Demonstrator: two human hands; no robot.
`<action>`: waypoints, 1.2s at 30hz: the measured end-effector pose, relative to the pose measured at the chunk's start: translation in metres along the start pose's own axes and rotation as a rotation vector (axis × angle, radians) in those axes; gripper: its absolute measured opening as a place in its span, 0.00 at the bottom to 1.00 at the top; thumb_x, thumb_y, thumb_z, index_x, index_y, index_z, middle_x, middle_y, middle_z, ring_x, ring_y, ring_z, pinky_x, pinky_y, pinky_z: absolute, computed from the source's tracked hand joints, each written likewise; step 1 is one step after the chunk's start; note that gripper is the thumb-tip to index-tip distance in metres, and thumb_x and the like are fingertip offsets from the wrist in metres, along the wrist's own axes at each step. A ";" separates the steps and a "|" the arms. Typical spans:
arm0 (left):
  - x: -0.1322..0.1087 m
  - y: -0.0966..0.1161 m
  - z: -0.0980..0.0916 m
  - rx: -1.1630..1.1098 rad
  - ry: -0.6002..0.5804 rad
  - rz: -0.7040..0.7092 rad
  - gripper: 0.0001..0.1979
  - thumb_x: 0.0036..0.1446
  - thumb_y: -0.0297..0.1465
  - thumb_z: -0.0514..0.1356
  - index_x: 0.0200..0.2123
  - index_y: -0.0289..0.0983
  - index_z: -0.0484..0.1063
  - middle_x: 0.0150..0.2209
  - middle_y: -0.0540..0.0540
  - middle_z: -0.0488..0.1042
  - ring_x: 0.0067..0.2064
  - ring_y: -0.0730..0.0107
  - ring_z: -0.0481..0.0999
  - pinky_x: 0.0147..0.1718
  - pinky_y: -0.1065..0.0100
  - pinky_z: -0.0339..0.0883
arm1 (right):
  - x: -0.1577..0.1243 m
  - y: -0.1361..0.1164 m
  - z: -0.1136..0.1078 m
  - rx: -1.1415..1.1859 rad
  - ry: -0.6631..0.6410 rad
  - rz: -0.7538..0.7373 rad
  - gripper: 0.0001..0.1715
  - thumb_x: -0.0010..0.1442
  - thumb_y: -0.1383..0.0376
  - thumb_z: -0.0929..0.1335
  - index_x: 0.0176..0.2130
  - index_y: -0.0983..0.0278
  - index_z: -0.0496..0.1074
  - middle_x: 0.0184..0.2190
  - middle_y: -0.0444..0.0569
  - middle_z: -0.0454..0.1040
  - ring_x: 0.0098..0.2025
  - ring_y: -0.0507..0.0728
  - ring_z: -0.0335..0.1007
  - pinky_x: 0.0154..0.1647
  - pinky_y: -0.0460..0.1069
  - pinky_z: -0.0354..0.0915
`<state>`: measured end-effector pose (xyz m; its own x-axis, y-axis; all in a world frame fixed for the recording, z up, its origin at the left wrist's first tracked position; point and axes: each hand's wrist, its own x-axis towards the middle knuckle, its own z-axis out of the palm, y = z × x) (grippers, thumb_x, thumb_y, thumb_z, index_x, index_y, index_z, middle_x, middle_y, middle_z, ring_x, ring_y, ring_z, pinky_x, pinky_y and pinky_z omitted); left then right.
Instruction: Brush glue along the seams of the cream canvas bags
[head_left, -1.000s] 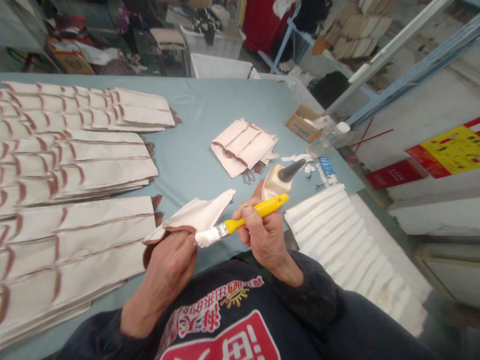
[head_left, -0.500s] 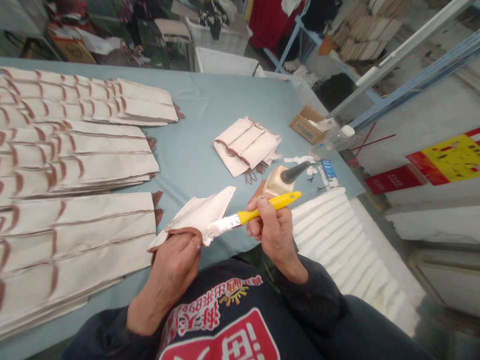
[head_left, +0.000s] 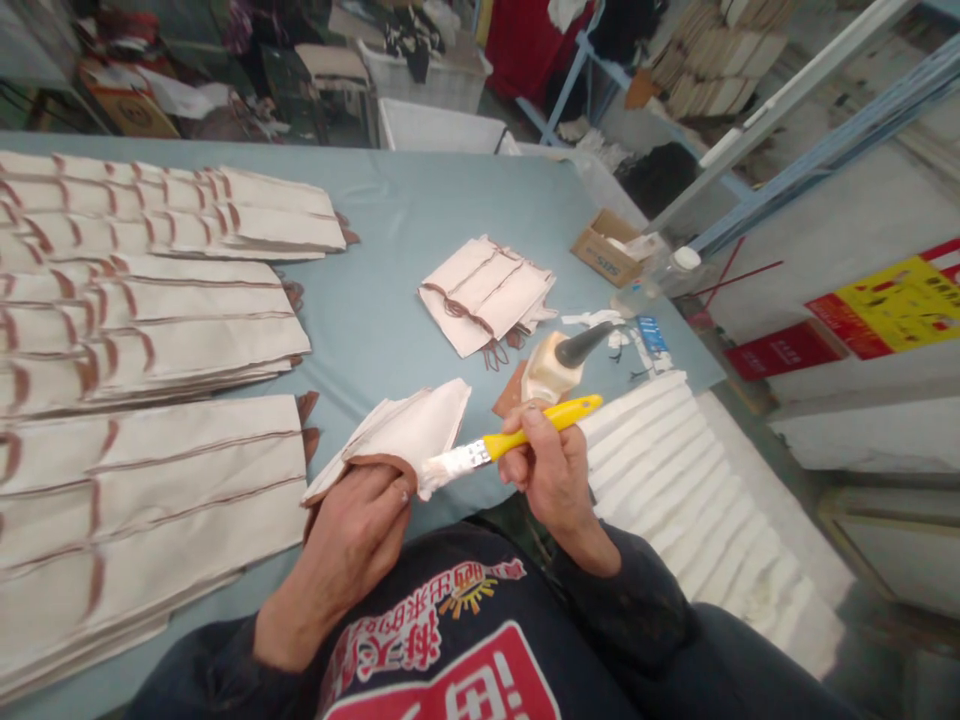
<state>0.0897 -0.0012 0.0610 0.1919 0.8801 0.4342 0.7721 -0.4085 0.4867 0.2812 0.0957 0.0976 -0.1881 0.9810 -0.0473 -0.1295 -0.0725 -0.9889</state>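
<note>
On the flat blue-green table (head_left: 367,320), 3 long cream fabric rows (head_left: 202,480) lie left of 1 squarish cream fabric bundle (head_left: 487,285).

The dark apron (head_left: 450,635) reads 晒出来的.

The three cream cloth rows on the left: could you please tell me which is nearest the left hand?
The front row, lowest in view, beside the left hand; the middle row and back row lie farther off.

Head camera: on your head, facing forward and down.
Paintbrush (head_left: 498,445): close below you.
Table (head_left: 367,290): viewed obliquely.
</note>
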 end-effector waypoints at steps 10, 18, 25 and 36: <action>0.012 0.014 -0.001 -0.382 -0.047 -0.041 0.15 0.68 0.18 0.52 0.42 0.39 0.76 0.50 0.37 0.77 0.51 0.57 0.76 0.48 0.60 0.71 | 0.062 0.026 -0.013 -0.372 -0.242 -0.440 0.16 0.76 0.55 0.63 0.54 0.58 0.75 0.38 0.46 0.83 0.37 0.52 0.80 0.43 0.50 0.75; 0.012 0.028 -0.001 -0.401 -0.091 -0.103 0.15 0.66 0.19 0.52 0.36 0.38 0.76 0.47 0.39 0.77 0.47 0.61 0.77 0.45 0.65 0.73 | 0.063 0.073 0.008 -0.299 -0.485 -0.211 0.25 0.76 0.48 0.61 0.49 0.63 0.76 0.26 0.41 0.72 0.26 0.50 0.66 0.30 0.47 0.63; -0.010 0.013 -0.015 -0.430 -0.168 -0.374 0.13 0.63 0.29 0.56 0.44 0.39 0.81 0.44 0.41 0.85 0.42 0.57 0.83 0.41 0.64 0.77 | 0.048 0.075 0.004 -0.345 -0.230 -0.367 0.22 0.77 0.51 0.60 0.52 0.63 0.74 0.24 0.39 0.69 0.24 0.50 0.64 0.27 0.47 0.62; 0.037 0.017 -0.018 -0.507 -0.005 -0.635 0.13 0.60 0.39 0.58 0.25 0.41 0.65 0.25 0.53 0.67 0.28 0.69 0.65 0.29 0.67 0.63 | 0.035 0.046 0.003 -0.531 -0.201 -0.752 0.18 0.78 0.57 0.60 0.52 0.62 0.74 0.30 0.46 0.78 0.28 0.53 0.75 0.33 0.48 0.72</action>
<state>0.0990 0.0199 0.0985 -0.1869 0.9814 -0.0432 0.3668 0.1105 0.9237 0.2656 0.1264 0.0506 -0.4068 0.6837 0.6058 0.1662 0.7075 -0.6869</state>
